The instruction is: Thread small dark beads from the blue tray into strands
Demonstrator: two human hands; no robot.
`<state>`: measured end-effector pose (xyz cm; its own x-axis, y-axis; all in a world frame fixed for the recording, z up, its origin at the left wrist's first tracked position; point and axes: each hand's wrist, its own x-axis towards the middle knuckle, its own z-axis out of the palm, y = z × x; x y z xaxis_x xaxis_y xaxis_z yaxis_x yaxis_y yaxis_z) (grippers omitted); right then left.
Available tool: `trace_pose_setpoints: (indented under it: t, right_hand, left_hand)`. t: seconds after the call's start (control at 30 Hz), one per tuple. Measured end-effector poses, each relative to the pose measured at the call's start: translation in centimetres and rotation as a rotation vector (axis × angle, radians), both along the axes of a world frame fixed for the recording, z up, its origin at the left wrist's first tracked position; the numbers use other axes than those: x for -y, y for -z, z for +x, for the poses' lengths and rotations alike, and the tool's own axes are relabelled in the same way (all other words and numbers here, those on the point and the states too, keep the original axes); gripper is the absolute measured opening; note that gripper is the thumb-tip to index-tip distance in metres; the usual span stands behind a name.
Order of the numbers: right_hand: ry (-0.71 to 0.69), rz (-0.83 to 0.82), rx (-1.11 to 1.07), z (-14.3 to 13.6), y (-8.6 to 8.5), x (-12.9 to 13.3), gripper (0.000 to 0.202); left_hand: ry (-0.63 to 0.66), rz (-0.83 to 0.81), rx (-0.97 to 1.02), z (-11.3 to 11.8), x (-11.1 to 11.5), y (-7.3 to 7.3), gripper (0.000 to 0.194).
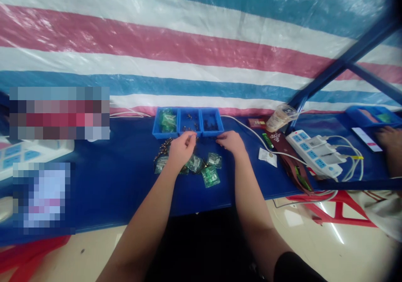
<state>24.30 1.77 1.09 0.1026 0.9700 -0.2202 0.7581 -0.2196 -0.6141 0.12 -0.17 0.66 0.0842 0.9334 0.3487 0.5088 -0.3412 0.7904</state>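
My left hand point(183, 148) is closed in a pinch at the front of the blue three-part tray point(178, 122); what its fingertips hold is too small to name. My right hand point(231, 141) is by the tray's right front corner, fingers curled together, with anything in them hidden. The tray's left compartment holds green plastic packets point(167, 120), the middle one small brownish parts point(190, 127), the right one dark small parts point(210, 125). Below the hands lie several clear packets with green contents point(210, 176). A pile of small brown metal-looking pieces point(163, 148) lies beside my left hand.
On the right are a plastic cup point(280, 117), a brown bag point(290, 160), a white packet point(268, 157) and a power strip point(314, 154) with cables. Farther right, another person's hand point(391, 138) is near a phone point(367, 139) and another blue tray point(373, 115). Areas at left are pixelated.
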Motion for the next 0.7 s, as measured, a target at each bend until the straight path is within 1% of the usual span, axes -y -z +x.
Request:
trace_pose_setpoints:
  t: [0.1,0.2,0.37,0.5,0.57,0.63,0.7]
  right_hand:
    - [0.012,0.020,0.035,-0.5,-0.2,0.0,0.023]
    - [-0.017,0.023,0.024,-0.7,-0.4,0.1,0.019]
    - [-0.050,0.020,-0.024,-0.9,-0.6,0.4,0.023]
    - [-0.039,0.059,0.072,-1.8,-0.6,0.5,0.033]
    - [-0.070,0.060,0.093,-2.5,-0.6,0.6,0.028]
    - [-0.136,0.057,0.081,-3.0,-0.5,0.5,0.017]
    - [-0.185,0.065,0.076,-3.4,-0.4,0.6,0.011]
  left_hand:
    - [-0.004,0.002,0.002,0.0,0.0,0.1,0.028]
    - [-0.001,0.003,-0.002,0.0,0.0,0.1,0.027]
    - [0.000,-0.003,-0.005,0.0,0.0,0.0,0.027]
    - [-0.001,-0.011,-0.008,0.0,0.0,0.1,0.026]
    - [0.000,-0.008,-0.008,0.1,0.0,0.1,0.026]
    - [0.003,-0.003,-0.005,0.1,0.0,0.1,0.026]
    - [0.011,-0.008,-0.003,0.1,0.0,0.0,0.026]
